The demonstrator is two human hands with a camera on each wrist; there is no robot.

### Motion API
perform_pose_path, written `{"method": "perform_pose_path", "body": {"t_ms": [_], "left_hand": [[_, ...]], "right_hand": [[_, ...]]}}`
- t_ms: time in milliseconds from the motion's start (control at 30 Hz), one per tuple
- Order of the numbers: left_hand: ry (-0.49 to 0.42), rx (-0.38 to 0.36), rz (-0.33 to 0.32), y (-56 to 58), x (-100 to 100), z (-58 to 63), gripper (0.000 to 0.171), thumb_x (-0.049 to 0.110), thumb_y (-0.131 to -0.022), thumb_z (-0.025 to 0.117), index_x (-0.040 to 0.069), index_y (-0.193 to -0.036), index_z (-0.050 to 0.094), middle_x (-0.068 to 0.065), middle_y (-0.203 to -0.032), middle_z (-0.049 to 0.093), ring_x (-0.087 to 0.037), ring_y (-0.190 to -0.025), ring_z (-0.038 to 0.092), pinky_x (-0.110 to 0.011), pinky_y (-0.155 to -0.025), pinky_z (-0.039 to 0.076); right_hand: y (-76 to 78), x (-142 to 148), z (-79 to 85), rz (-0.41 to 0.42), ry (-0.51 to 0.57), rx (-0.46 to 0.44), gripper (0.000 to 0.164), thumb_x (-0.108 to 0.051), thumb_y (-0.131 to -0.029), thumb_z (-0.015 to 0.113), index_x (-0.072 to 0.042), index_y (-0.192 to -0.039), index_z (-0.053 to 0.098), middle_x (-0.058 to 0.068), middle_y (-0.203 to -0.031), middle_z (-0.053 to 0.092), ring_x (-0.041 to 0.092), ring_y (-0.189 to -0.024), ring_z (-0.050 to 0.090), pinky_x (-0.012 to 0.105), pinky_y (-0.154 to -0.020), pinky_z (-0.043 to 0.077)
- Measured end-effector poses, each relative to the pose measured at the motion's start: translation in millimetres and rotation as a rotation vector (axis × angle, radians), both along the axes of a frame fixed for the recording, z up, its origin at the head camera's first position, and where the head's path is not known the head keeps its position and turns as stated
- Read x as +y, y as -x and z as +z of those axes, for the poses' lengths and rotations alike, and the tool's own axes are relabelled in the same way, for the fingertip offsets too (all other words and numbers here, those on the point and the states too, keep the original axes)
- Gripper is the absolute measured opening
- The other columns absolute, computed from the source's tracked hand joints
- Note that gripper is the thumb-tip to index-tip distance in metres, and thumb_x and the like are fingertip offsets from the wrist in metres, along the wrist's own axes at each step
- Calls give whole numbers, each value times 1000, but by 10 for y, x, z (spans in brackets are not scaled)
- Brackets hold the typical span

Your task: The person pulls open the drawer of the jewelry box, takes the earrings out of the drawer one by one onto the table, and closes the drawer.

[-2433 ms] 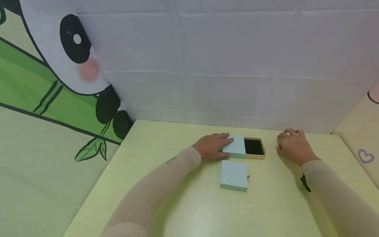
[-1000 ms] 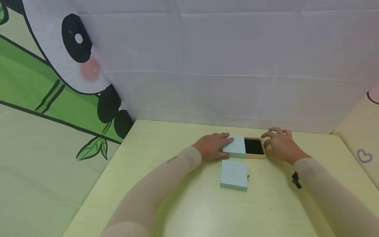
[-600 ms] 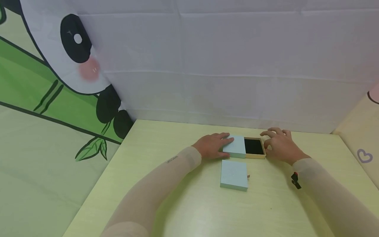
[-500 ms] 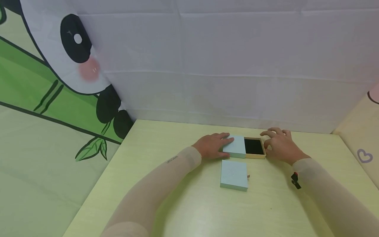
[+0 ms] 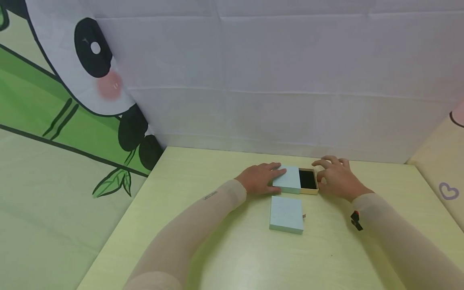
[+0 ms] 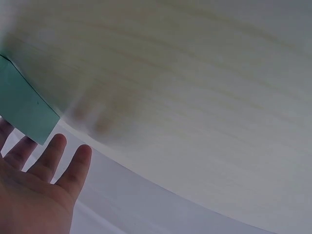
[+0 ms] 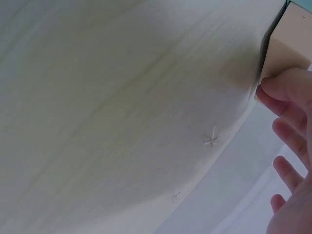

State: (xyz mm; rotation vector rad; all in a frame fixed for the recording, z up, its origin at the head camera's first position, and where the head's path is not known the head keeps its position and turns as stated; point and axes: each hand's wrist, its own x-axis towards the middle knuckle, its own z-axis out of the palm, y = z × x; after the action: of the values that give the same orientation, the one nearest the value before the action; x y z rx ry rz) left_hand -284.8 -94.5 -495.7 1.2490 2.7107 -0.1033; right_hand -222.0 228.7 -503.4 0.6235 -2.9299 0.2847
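A pale blue drawer box [image 5: 288,181] lies near the table's back edge, its tan drawer with a black lining [image 5: 308,179] partly out to the right. My left hand [image 5: 258,179] rests on the sleeve, fingers stretched across its top and thumb by the near side. In the left wrist view those fingers [image 6: 52,158] look straight. At the drawer's outer end is my right hand [image 5: 336,178]. In the right wrist view, its thumb and forefinger [image 7: 282,90] meet against the end face; any pull tab there is hidden. The other fingers are loosely bent.
A second pale blue box [image 5: 286,214] with a small brown tab lies just in front, shut. Small pale cross-shaped items [image 7: 211,140] lie on the table [image 5: 224,241] by the right hand. A white cloth wall [image 5: 275,112] stands behind.
My right hand has come left to the drawer's end, and the drawer has slid a little further into the sleeve. The left hand and second box have stayed put.
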Motion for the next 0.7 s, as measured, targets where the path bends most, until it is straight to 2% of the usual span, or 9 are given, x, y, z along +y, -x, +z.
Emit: {"method": "perform_pose_path", "body": {"t_ms": [33, 133, 433, 700], "left_hand": [[-1, -1, -2, 1, -1, 0, 87, 71, -116, 64, 35, -189, 33, 1, -197, 34, -26, -179, 45, -46, -142, 48], [-1, 5, -7, 6, -1, -5, 87, 71, -116, 64, 35, -189, 32, 1, -197, 35, -27, -179, 46, -47, -141, 49], [-7, 10, -13, 41, -3, -36, 89, 72, -115, 64, 35, -189, 32, 0, -197, 35, -27, -178, 48, -47, -141, 50], [-10, 13, -9, 49, -3, -47, 88, 73, -115, 64, 36, -189, 33, 1, -197, 35, -26, -178, 48, -46, -140, 50]], "right_hand": [[24, 10, -49, 12, 11, 23, 17, -12, -97, 87, -23, -83, 87, 18, -154, 76, 52, -157, 50, 84, -120, 36], [39, -34, -63, 28, 19, 48, 17, -12, -95, 88, -23, -82, 86, 18, -152, 76, 52, -155, 51, 84, -117, 37], [42, -229, 14, -1, -19, -15, 17, -15, -102, 86, -22, -86, 88, 17, -160, 74, 52, -162, 48, 84, -124, 35], [93, -324, -15, -6, -7, -36, 15, -15, -102, 86, -21, -88, 89, 18, -162, 72, 54, -162, 47, 84, -125, 34]]}}
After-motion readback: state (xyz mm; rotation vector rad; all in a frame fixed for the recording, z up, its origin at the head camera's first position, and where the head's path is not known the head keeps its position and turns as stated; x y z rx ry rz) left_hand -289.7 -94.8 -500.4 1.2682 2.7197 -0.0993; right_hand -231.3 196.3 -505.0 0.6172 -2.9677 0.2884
